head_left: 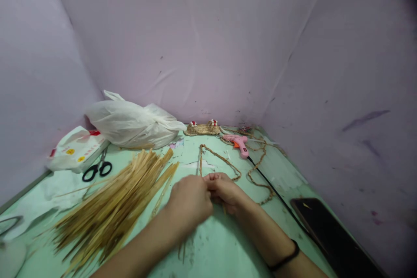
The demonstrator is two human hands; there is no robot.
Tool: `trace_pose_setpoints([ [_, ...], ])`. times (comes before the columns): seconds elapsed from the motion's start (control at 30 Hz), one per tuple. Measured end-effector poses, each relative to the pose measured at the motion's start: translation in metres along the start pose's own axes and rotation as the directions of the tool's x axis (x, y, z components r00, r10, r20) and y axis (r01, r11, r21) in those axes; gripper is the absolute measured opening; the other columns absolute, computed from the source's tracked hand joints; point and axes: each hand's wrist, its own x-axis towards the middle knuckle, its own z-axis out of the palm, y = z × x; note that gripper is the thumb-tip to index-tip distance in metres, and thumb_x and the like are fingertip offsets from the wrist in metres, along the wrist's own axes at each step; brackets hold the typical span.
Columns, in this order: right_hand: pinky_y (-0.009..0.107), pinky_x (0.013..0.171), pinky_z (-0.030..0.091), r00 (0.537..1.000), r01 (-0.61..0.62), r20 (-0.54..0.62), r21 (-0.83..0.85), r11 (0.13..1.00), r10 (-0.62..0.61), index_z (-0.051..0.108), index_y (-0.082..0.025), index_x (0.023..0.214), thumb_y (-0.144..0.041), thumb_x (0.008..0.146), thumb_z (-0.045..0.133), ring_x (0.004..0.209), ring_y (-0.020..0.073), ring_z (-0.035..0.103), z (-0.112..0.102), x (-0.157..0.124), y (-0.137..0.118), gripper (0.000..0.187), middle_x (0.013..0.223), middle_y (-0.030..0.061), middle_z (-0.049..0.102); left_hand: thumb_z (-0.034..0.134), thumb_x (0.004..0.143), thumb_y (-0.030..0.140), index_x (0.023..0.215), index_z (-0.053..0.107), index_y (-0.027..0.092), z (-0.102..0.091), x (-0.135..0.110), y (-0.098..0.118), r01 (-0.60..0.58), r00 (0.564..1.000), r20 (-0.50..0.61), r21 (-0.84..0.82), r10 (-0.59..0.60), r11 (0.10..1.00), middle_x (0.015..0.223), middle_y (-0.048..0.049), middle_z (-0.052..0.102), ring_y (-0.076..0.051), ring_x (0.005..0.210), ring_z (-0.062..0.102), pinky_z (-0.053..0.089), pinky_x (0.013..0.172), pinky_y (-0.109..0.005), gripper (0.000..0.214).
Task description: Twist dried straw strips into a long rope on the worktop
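Near the middle of the table, my left hand (190, 200) and my right hand (225, 192) meet with fingers closed. Both grip a thin braided straw cord (221, 157), which runs up from between them, bends sharply and comes back down towards the right. Loose straw ends (182, 253) hang out below my left hand. The fingertips partly hide the gripped piece of cord. Left of my hands lies a spread bundle of dry straw strips (120, 202).
Black-handled scissors (97, 171), a tissue pack (78, 150) and a tied white plastic bag (133, 124) lie left. A woven straw piece with flowers (203, 129) sits by the back wall. A pink glue gun (239, 142), its black cable (272, 187) and a dark phone (329, 230) lie right.
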Motion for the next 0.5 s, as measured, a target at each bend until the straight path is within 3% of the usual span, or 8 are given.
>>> trace_pose_setpoints([
  [0.07,0.019,0.035,0.006,0.997,0.012,0.072,0.038,0.999,-0.015,0.05,-0.014,0.054,-0.016,0.055,0.053,0.031,0.0013,0.014,-0.004,-0.001,-0.001,0.005,0.033,-0.01,0.026,0.045,0.07,0.028,0.067,0.064,0.012,-0.008,0.011,-0.01,0.041,0.995,-0.079,-0.156,-0.054,0.987,0.06,-0.0094,0.061,-0.017,0.057,0.056,0.037,0.052,-0.024,0.024],
  [0.1,0.019,0.035,0.004,0.994,0.02,0.108,0.055,0.998,-0.025,0.049,-0.014,0.054,-0.018,0.057,0.055,0.031,0.0012,0.013,-0.006,-0.002,-0.001,0.007,0.033,-0.0105,0.025,0.044,0.071,0.028,0.069,0.063,0.013,-0.009,0.017,-0.015,0.085,0.994,-0.038,-0.296,-0.101,0.951,0.053,-0.0058,0.057,-0.014,0.047,0.052,0.035,0.046,-0.023,0.024],
  [0.17,0.019,0.035,0.004,0.988,0.032,0.149,0.074,0.997,-0.043,0.05,-0.013,0.056,-0.021,0.058,0.057,0.032,0.0008,0.015,-0.008,-0.004,-0.003,0.011,0.035,-0.0097,0.029,0.045,0.07,0.026,0.067,0.061,0.012,-0.007,0.026,-0.022,0.208,0.977,0.162,-0.547,-0.141,0.811,0.042,-0.0005,0.049,-0.01,0.035,0.043,0.03,0.038,-0.021,0.021],
  [0.23,0.018,0.034,0.007,0.988,0.043,0.143,0.061,0.997,-0.052,0.051,-0.012,0.058,-0.022,0.058,0.06,0.032,0.0004,0.019,-0.008,-0.005,-0.004,0.013,0.04,-0.007,0.039,0.049,0.067,0.023,0.059,0.057,0.011,-0.001,0.032,-0.026,0.309,0.936,0.342,-0.696,-0.079,0.648,0.04,0.0006,0.048,-0.007,0.033,0.04,0.028,0.035,-0.019,0.016],
  [0.3,0.017,0.034,0.011,0.994,0.05,0.099,0.009,0.999,-0.051,0.052,-0.012,0.061,-0.02,0.056,0.061,0.034,0.0005,0.025,-0.007,-0.003,-0.004,0.013,0.046,-0.0043,0.048,0.052,0.063,0.019,0.053,0.055,0.01,0.005,0.035,-0.027,0.343,0.916,0.402,-0.753,-0.021,0.562,0.042,-0.0003,0.049,-0.006,0.034,0.041,0.028,0.034,-0.018,0.014],
  [0.37,0.016,0.036,0.02,0.995,0.084,0.066,-0.075,0.994,-0.079,0.051,-0.013,0.062,-0.017,0.057,0.06,0.037,0.002,0.033,-0.007,0.001,0.0,0.012,0.049,-0.003,0.052,0.052,0.06,0.015,0.051,0.054,0.009,0.008,0.035,-0.027,0.344,0.919,0.392,-0.748,-0.039,0.568,0.039,0.0001,0.048,-0.006,0.032,0.04,0.028,0.033,-0.018,0.011],
  [0.43,0.017,0.042,0.028,0.986,0.166,0.049,-0.205,0.965,-0.159,0.05,-0.014,0.062,-0.015,0.058,0.057,0.043,0.0049,0.042,-0.008,0.006,0.005,0.008,0.051,-0.0015,0.055,0.05,0.056,0.011,0.047,0.053,0.01,0.008,0.035,-0.026,0.345,0.924,0.366,-0.679,-0.109,0.648,0.033,0.0015,0.043,-0.007,0.028,0.036,0.027,0.031,-0.018,0.01],
  [0.5,0.018,0.047,0.032,0.963,0.254,0.022,-0.408,0.877,-0.269,0.053,-0.014,0.061,-0.015,0.059,0.055,0.05,0.008,0.047,-0.01,0.009,0.008,0.004,0.054,0.0004,0.057,0.049,0.054,0.01,0.041,0.048,0.012,0.008,0.034,-0.026,0.35,0.926,0.331,-0.587,-0.179,0.73,0.028,0.0029,0.037,-0.007,0.025,0.031,0.022,0.029,-0.019,0.013],
])
